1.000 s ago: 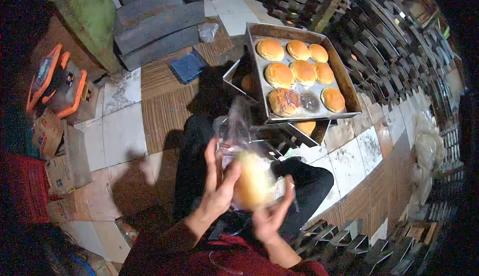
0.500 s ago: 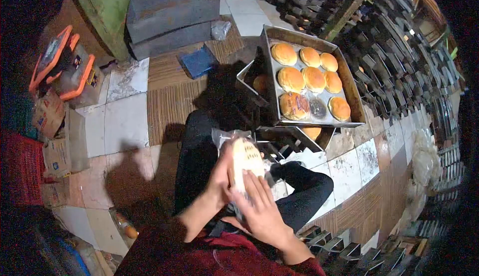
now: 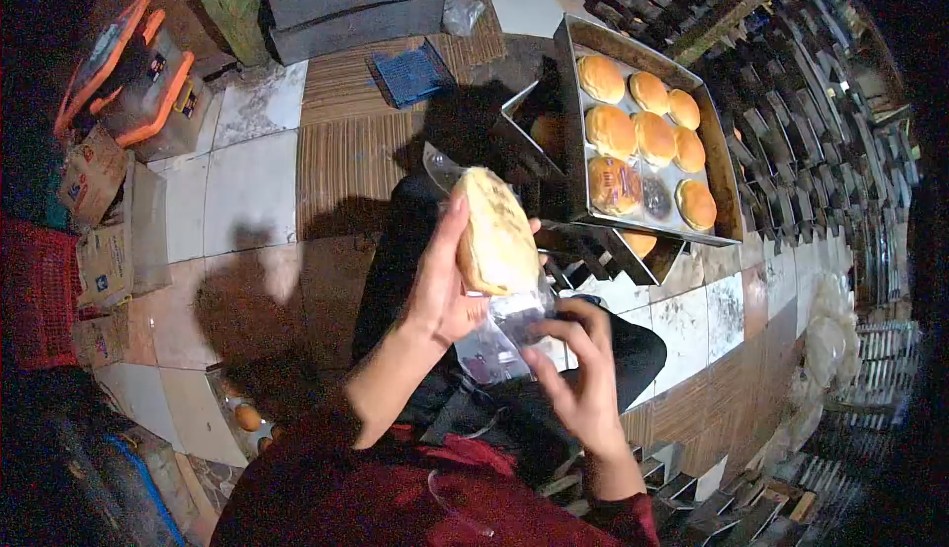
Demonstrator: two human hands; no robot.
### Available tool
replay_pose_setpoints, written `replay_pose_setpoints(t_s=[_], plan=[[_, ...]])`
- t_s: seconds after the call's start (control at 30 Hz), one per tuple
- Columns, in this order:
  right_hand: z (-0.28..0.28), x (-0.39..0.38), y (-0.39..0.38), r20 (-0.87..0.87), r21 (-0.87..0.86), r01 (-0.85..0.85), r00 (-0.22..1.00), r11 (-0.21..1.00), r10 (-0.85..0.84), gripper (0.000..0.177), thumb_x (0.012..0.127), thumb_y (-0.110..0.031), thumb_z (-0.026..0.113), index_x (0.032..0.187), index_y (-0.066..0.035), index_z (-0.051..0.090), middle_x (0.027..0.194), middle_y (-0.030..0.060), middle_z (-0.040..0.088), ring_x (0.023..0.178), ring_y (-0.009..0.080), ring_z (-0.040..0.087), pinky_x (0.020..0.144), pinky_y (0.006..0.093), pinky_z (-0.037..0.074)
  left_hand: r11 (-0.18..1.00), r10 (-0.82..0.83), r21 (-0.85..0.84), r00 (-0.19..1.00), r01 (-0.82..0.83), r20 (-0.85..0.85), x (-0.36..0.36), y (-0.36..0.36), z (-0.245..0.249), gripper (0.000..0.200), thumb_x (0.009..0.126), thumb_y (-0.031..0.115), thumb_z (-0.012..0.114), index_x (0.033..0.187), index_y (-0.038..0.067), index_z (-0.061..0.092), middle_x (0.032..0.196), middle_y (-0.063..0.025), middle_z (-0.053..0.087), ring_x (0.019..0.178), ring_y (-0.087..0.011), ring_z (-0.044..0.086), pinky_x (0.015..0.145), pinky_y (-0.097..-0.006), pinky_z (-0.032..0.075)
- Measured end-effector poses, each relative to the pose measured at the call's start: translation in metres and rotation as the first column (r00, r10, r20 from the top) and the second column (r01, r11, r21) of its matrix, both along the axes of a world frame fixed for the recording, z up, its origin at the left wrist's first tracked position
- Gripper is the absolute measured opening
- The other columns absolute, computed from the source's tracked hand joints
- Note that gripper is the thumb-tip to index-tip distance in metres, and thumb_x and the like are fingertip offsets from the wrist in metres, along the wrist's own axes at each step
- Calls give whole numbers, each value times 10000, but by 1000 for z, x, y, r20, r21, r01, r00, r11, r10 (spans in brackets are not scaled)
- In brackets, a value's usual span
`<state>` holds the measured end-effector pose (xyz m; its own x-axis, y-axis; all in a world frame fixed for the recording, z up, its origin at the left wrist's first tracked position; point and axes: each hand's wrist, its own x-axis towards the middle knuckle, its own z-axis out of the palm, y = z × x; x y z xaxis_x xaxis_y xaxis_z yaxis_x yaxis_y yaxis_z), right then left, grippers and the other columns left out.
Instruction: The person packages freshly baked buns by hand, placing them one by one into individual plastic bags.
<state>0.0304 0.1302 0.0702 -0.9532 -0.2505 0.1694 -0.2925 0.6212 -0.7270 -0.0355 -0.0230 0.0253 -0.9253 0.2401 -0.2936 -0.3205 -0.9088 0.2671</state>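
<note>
A pale bread bun (image 3: 497, 236) in a clear plastic bag (image 3: 494, 344) is held upright on edge by my left hand (image 3: 440, 285), whose fingers wrap round it. The bag's loose end hangs below the bun. Close to that end is my right hand (image 3: 583, 369), fingers curved and apart, with nothing visible gripped in it. To the right, a metal tray (image 3: 712, 142) holds several golden buns (image 3: 611, 132); the one at its near left corner (image 3: 615, 186) shows printed wrapping.
More trays (image 3: 647, 265) lie beneath the bun tray. A blue basket (image 3: 413, 73) is on the tiled floor ahead. Orange-lidded boxes (image 3: 163, 102), cartons (image 3: 104, 260) and a red crate (image 3: 40, 295) stand left. Stacked metal pieces (image 3: 811, 152) fill the right.
My right hand has come off the bun and moved right, its fingers now apart. The bun has risen in view and the bag's loose end shows below it. The view has shifted.
</note>
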Motion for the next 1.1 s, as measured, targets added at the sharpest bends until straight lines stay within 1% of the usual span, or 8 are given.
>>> replay_pose_setpoints(t_s=[0.07, 0.3, 0.4, 0.57, 0.83, 0.9, 1.03, 1.1], plan=[[-21, 2, 6, 560, -373, 124, 820, 920, 116, 110, 766, -23, 634, 821, -26, 538, 777, 81, 581, 722, 187, 562, 688, 246, 434, 998, 42, -49, 997, -46, -67, 7, -1, 12, 592, 824, 516, 493, 1232, 103, 378, 1050, -182, 529, 871, -294, 583, 757, -449, 504], [-34, 9, -6, 12, 268, -181, 983, 946, 185, 133, 786, -26, 573, 896, -23, 498, 776, 140, 523, 687, 284, 538, 604, 345, 444, 980, 194, -30, 979, -196, -61, 4, -9, 15, 593, 841, 551, 408, 1181, 65, 432, 1075, -209, 532, 983, -341, 550, 786, -533, 484], [-21, 27, -7, 634, -394, -871, -26, 294, 773, 120, 848, -169, 523, 885, -63, 483, 772, 106, 548, 721, 284, 555, 629, 402, 443, 962, 271, -3, 960, -272, -77, -8, -32, 17, 619, 826, 552, 447, 1192, 54, 416, 1127, -206, 499, 1033, -344, 521, 808, -521, 480], [0, -11, 17, 206, -280, -164, 952, 946, 226, 189, 740, -71, 666, 884, -17, 556, 892, 101, 582, 860, 244, 565, 753, 336, 447, 969, 199, -95, 947, -229, -251, 8, -23, 28, 692, 831, 572, 410, 1278, 48, 343, 1232, -178, 442, 1158, -342, 425, 906, -539, 405], [-24, -11, -6, -234, 197, -208, 939, 958, 252, 161, 727, 39, 609, 850, 0, 514, 786, 142, 552, 680, 273, 555, 566, 328, 453, 968, 232, -77, 970, -238, -79, 9, -19, 30, 629, 839, 571, 386, 1203, 58, 417, 1122, -157, 513, 1055, -329, 506, 873, -532, 424], [-11, -2, -8, 233, 469, -355, 933, 809, 274, 104, 770, -38, 549, 862, -25, 501, 817, 167, 563, 705, 296, 565, 570, 367, 457, 972, 220, -72, 975, -223, -39, 7, -18, 22, 605, 843, 569, 382, 1171, 63, 438, 1073, -155, 537, 993, -320, 537, 841, -518, 449], [17, 26, 3, 258, -433, -898, -39, 79, 965, 79, 871, -142, 448, 874, -65, 468, 755, 104, 553, 693, 282, 568, 593, 397, 451, 928, 366, -90, 930, -362, 29, -12, -39, 0, 628, 825, 571, 426, 1160, 39, 432, 1045, -178, 537, 959, -310, 552, 804, -505, 480], [45, 14, 27, 310, -77, -768, 588, 636, 747, 188, 791, -202, 634, 831, -36, 558, 746, 88, 518, 741, 180, 530, 671, 258, 423, 929, 366, -64, 930, -363, 34, -9, -40, 4, 640, 813, 576, 447, 1147, 31, 433, 1038, -188, 533, 968, -320, 547, 811, -515, 479]])
